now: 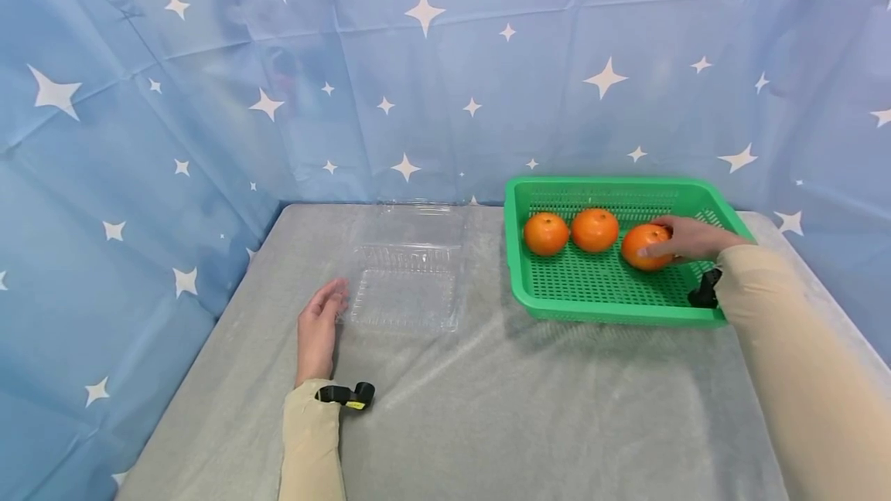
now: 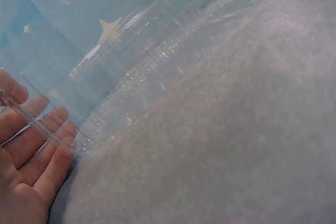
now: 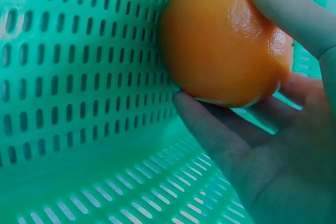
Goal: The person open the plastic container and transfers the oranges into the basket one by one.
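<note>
My right hand (image 1: 696, 239) reaches into the green basket (image 1: 626, 314) and holds the rightmost orange (image 1: 642, 247). In the right wrist view, the thumb lies over one side of this orange (image 3: 220, 40), and the fingers (image 3: 210, 124) curve under the other. Two more oranges, one at the left (image 1: 546, 234) and one in the middle (image 1: 595, 230), sit in the basket. My left hand (image 1: 320, 327) is at the left side of a clear plastic clamshell box (image 1: 404, 300), whose lid stands open at the back. Its loosely bent fingers (image 2: 50, 145) show through the box's clear wall.
A grey cloth (image 1: 529, 408) covers the table. Behind and to the left hangs a blue curtain (image 1: 459, 60) with white stars, close to the table's back edge. Box and basket stand side by side near that edge, with a gap between them.
</note>
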Tool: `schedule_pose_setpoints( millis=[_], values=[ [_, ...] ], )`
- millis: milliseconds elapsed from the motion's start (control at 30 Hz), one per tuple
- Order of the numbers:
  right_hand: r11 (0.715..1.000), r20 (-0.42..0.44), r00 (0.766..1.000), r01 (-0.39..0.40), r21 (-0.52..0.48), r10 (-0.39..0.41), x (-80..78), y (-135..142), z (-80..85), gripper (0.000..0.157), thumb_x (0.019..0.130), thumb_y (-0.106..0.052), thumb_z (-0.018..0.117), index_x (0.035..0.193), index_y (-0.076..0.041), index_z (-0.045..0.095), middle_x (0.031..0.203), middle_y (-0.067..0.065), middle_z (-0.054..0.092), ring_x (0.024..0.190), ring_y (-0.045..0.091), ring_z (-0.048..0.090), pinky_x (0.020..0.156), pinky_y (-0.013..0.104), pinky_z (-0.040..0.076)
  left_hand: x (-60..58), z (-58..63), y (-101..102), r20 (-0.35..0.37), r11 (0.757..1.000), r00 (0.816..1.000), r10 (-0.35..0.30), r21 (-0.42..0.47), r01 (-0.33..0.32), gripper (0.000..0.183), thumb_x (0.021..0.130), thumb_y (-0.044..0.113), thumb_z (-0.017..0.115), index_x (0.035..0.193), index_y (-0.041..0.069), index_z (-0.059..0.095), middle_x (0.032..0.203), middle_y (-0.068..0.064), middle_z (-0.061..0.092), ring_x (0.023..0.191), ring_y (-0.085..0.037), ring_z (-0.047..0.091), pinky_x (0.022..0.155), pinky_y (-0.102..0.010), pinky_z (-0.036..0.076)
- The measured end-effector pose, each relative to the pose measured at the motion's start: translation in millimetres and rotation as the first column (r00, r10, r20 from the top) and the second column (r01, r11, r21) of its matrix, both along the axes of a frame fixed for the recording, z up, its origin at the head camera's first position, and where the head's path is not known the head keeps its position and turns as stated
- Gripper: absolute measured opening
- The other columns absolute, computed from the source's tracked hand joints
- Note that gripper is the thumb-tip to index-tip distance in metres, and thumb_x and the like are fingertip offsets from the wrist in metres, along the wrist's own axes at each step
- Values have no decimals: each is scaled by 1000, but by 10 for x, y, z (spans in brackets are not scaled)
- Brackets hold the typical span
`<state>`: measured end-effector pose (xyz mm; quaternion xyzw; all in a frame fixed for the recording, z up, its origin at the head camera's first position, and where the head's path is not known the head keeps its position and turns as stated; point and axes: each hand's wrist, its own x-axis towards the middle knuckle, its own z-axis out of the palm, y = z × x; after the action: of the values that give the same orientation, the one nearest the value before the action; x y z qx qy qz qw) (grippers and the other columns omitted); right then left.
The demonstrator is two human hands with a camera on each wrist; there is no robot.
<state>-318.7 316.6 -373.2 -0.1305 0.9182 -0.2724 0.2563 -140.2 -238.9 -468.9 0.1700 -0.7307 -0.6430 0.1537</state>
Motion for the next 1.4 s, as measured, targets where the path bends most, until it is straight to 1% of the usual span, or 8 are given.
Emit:
schedule_pose_setpoints(
  millis=[200,500,667,1033,1067,1133,1267,1400],
  values=[
    [1000,22,1000,18,-11,-17,-16,56,-45,95,79,-43,62,135,13,11,124,33,30,107,42,42,77,43,48,-5,9,5,7,1000,1000,-3,-3,3,32,90,33,48,120,25,55,119,10,54,107,-8,51,93,-32,37],
    [995,85,995,64,-76,-57,-27,79,-63,96,80,-40,61,137,12,4,127,35,23,112,47,36,81,45,46,20,8,2,16,1000,1000,-4,-4,4,32,90,34,47,120,26,54,119,11,54,108,-9,51,94,-33,36],
    [992,97,993,78,-94,-69,-42,111,-86,97,80,-41,61,137,12,1,128,35,21,113,47,35,81,45,46,13,12,0,0,1000,1000,-12,11,12,33,90,32,47,121,24,54,119,10,54,108,-9,51,94,-32,36],
    [989,96,991,102,-104,-92,-33,110,-76,97,82,-41,59,136,13,0,128,36,20,112,47,36,81,44,47,-2,11,-1,-7,1000,1000,-20,18,20,32,90,33,48,121,24,54,120,10,54,108,-8,51,93,-32,37],
    [989,95,991,106,-107,-96,-26,104,-76,97,82,-41,59,136,13,-1,128,36,20,112,46,36,81,44,47,11,47,9,-2,1000,1000,-23,21,23,32,91,31,47,121,24,54,120,9,54,108,-10,51,93,-32,36],
    [987,90,990,115,-116,-105,-14,89,-78,97,82,-41,59,137,12,0,129,35,21,112,46,36,82,44,46,15,47,5,-1,999,1000,-24,21,24,32,91,31,47,121,23,54,120,9,54,108,-10,51,93,-33,36],
    [986,79,990,121,-112,-113,-11,68,-90,97,81,-42,60,137,12,1,129,35,21,112,45,37,82,44,46,25,43,-2,12,1000,1000,-20,21,20,32,91,30,47,121,23,55,120,9,54,108,-12,51,93,-34,36],
    [986,72,990,128,-105,-121,-28,68,-95,98,80,-43,60,137,12,2,129,35,22,113,45,36,81,44,46,1,1,-13,5,1000,1000,-15,26,15,31,90,32,48,120,24,56,119,10,55,107,-12,51,93,-33,36]
  ],
)
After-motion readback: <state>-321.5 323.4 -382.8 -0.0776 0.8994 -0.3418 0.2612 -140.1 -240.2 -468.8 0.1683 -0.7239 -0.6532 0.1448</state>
